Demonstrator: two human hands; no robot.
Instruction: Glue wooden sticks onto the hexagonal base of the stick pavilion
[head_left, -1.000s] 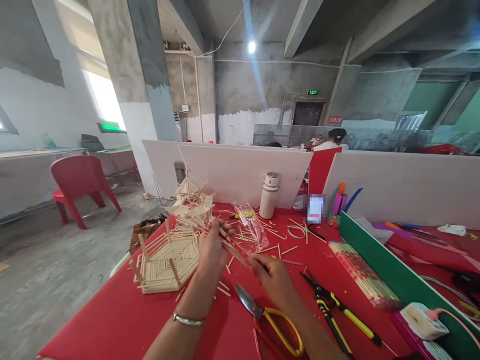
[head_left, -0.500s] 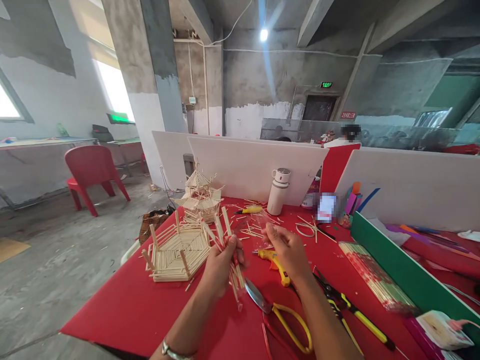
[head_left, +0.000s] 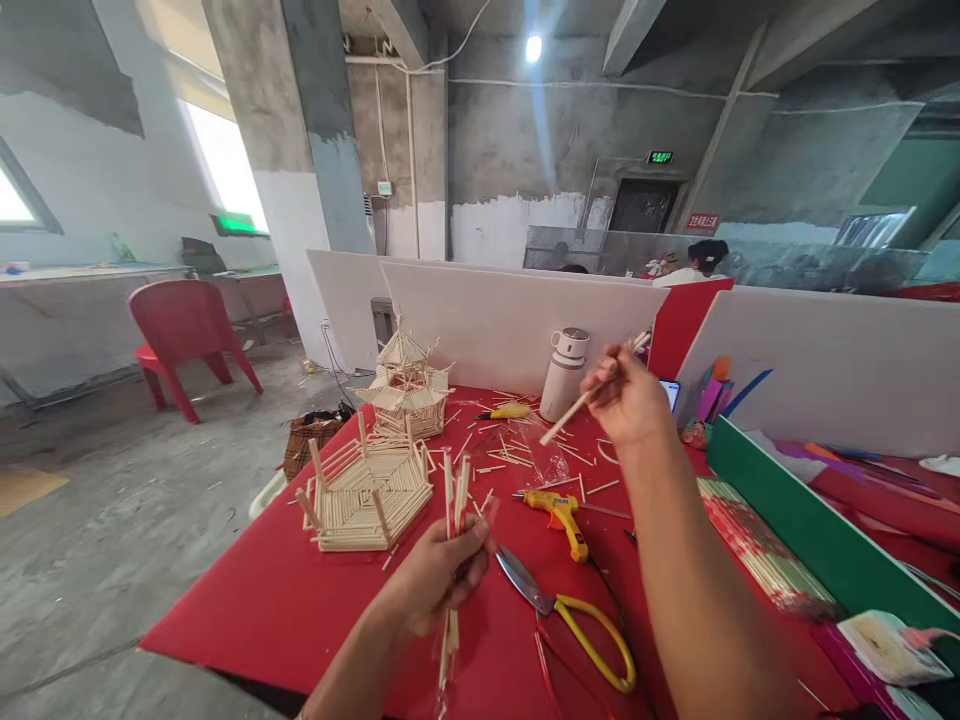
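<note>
My left hand (head_left: 450, 570) is closed around several wooden chopsticks (head_left: 462, 482) in clear, red-printed wrappers, held upright above the table's front. Raised near the white bottle, my right hand (head_left: 622, 390) pinches a pale wooden chopstick (head_left: 562, 422) slanting down to the left; a second one may lie along it. Left of my hands stands a hexagonal stick base (head_left: 367, 500) with upright posts. Behind it is a small stick pagoda (head_left: 405, 385) with tiered roofs. A yellow glue gun (head_left: 553, 508) lies between my hands, with yellow-handled scissors (head_left: 559, 605) in front.
Loose sticks and a crumpled clear wrapper (head_left: 555, 470) litter the red table (head_left: 247, 620). A white bottle (head_left: 564, 375) stands before the white partition (head_left: 480, 310). On the right lie a packed bundle of sticks (head_left: 765, 545) and a green divider (head_left: 795, 510). Red-handled pliers (head_left: 544, 665) rest near me.
My right hand has moved up and right, away from my left hand, and now shows a chopstick in its fingers. My left hand has lowered slightly; its bundle stands more upright.
</note>
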